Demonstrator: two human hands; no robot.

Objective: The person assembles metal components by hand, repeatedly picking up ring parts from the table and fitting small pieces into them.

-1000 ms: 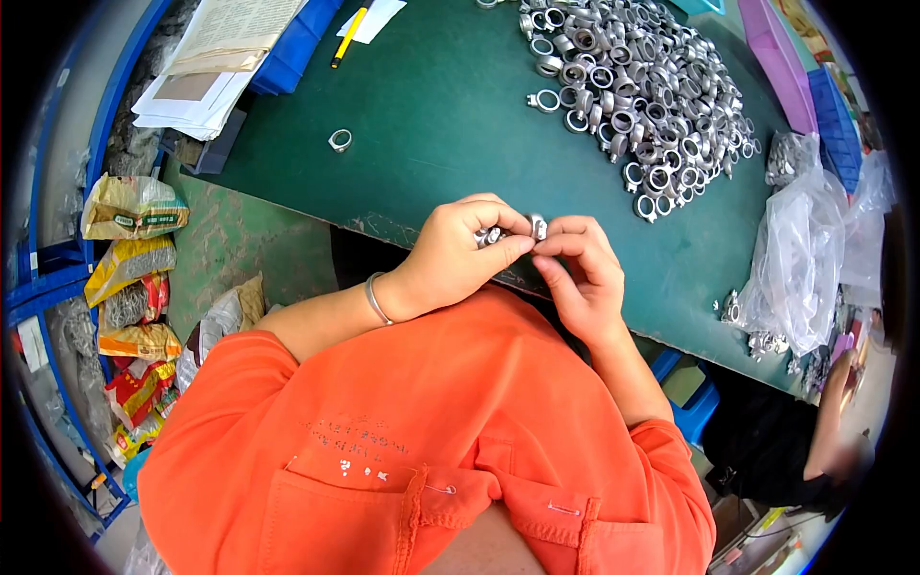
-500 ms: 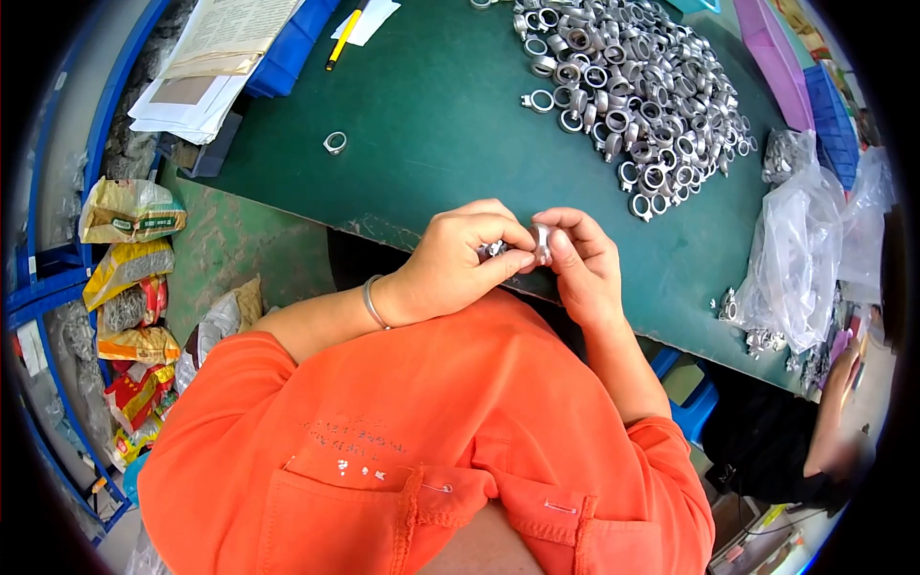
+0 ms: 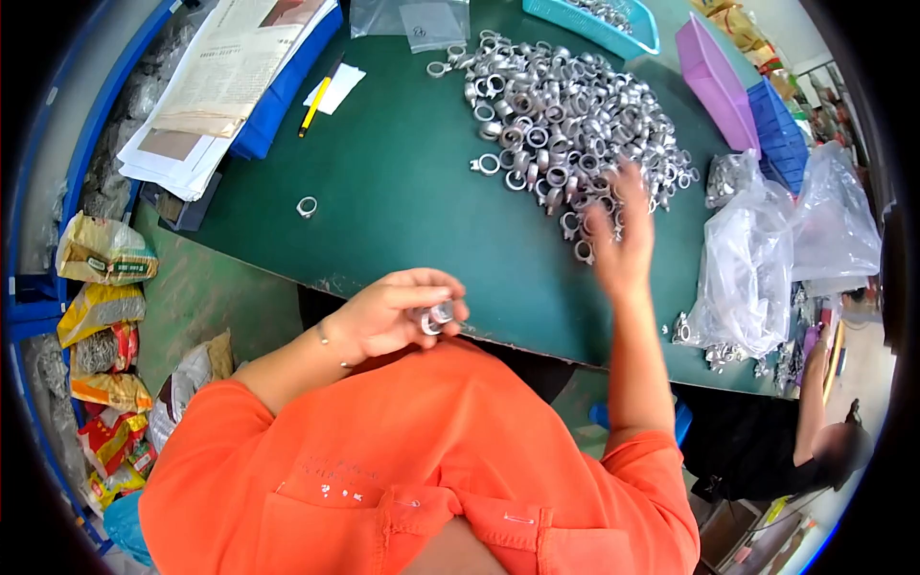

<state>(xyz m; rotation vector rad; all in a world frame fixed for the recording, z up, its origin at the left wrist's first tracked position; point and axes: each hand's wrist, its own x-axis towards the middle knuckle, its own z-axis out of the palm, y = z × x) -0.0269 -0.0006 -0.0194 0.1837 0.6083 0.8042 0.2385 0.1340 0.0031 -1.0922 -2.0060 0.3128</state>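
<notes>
My left hand (image 3: 401, 309) is curled around several small metal ring parts (image 3: 433, 317) near the table's front edge. Over the front of a large pile of metal rings (image 3: 565, 120), my right hand (image 3: 623, 240) reaches out, blurred, with thumb and fingers apart and nothing visible between them. One single ring (image 3: 307, 207) lies apart on the left of the green table (image 3: 422, 192).
A yellow pen (image 3: 310, 119) and papers (image 3: 206, 86) are at the upper left. Turquoise (image 3: 652, 38) and purple (image 3: 714, 86) bins stand behind and right of the pile. Plastic bags (image 3: 747, 278) lie at right; another person (image 3: 767, 441) is at lower right.
My right hand has left my left hand and moved up and right to the pile. My left hand has turned, showing the rings in it. The view has shifted.
</notes>
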